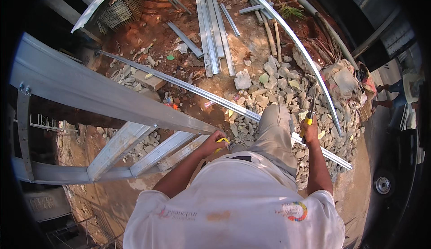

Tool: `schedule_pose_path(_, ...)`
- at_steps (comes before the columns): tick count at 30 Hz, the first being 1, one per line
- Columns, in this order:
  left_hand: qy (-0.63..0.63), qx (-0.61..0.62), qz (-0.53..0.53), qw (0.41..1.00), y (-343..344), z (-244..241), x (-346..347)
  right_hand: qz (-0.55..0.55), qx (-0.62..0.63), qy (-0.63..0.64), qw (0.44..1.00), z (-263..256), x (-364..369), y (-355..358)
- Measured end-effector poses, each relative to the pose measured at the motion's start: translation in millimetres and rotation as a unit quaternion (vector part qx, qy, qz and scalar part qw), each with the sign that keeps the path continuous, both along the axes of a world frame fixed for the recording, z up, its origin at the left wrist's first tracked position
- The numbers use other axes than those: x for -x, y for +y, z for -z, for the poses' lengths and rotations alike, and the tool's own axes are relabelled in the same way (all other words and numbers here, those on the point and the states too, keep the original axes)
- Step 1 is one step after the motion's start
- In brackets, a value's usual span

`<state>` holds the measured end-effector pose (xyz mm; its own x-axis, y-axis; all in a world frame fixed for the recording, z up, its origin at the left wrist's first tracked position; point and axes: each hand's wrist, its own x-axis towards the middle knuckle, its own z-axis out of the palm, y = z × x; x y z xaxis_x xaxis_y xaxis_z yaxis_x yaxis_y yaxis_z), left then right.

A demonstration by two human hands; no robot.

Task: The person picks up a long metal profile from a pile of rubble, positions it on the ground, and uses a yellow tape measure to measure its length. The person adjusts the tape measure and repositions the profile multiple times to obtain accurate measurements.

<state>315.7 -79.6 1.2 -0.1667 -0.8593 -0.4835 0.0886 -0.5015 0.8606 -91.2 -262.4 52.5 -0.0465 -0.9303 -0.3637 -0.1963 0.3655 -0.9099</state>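
Note:
My left hand (212, 143) grips a yellow tape measure (223, 145) close to my waist, beside the end of a galvanized steel truss (111, 97). Its fingers hide part of the tape's case. Out to the right, my right hand (310, 132) is closed around the yellow-and-black handles of what look like metal snips (311, 105), their blades pointing away from me. A long ribbed steel channel (188, 86) runs diagonally across the rubble and passes behind my raised right leg (274, 134). Short steel web members (161, 153) join the truss's two long chords.
Broken stone rubble (269, 90) covers the ground around my leg. Several steel profiles (210, 30) lie ahead on red soil. A long curved-looking metal strip (303, 50) extends along the right, near bamboo poles (269, 36). A person (397, 92) and a vehicle wheel (383, 185) are at far right.

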Motion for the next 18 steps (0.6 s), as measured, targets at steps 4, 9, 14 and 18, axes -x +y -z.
schedule_pose_path(4, -0.04, 0.095, 0.018, 0.995, -38, -28, 17, -0.043, 0.12, 0.105, 0.986, -50, 9, -38)
schedule_pose_path(9, -0.063, 0.121, -0.085, 0.987, -65, -28, 19, -0.078, 0.169, 0.178, 0.966, -65, -22, -84)
schedule_pose_path(14, -0.068, 0.105, -0.165, 0.978, -87, -41, 16, -0.175, 0.178, 0.289, 0.924, -31, -67, -132)
schedule_pose_path(18, -0.139, 0.091, -0.222, 0.961, -107, -25, -2, -0.235, 0.25, 0.314, 0.885, -20, -134, -184)
